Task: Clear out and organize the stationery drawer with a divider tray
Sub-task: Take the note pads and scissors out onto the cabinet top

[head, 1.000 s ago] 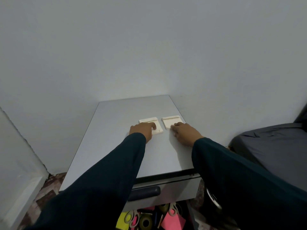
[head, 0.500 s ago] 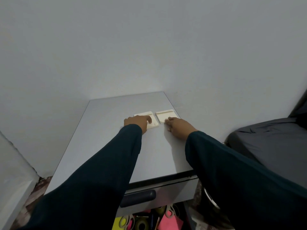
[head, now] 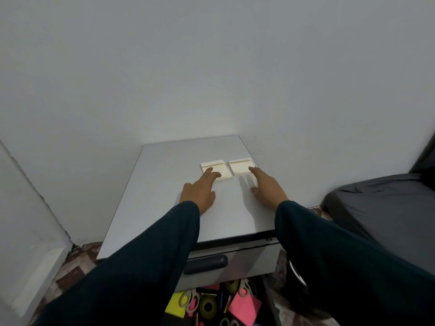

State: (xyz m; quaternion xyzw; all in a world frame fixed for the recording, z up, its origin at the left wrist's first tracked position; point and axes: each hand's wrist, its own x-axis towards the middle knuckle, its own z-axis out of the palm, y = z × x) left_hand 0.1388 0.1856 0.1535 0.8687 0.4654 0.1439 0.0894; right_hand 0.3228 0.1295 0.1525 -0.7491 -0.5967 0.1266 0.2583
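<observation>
Cream tray pieces [head: 215,171] and [head: 240,166] sit by the counter's [head: 164,196] right edge. Your left hand [head: 200,191] and right hand [head: 266,187] have uncurled, fingers spread, letting go. Next, empty the drawer [head: 216,304].

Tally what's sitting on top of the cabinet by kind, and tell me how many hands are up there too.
Cream divider trays: 2, the left tray and the right tray, side by side on the cabinet top
Hands: 2, the left hand and the right hand
Total: 4
</observation>
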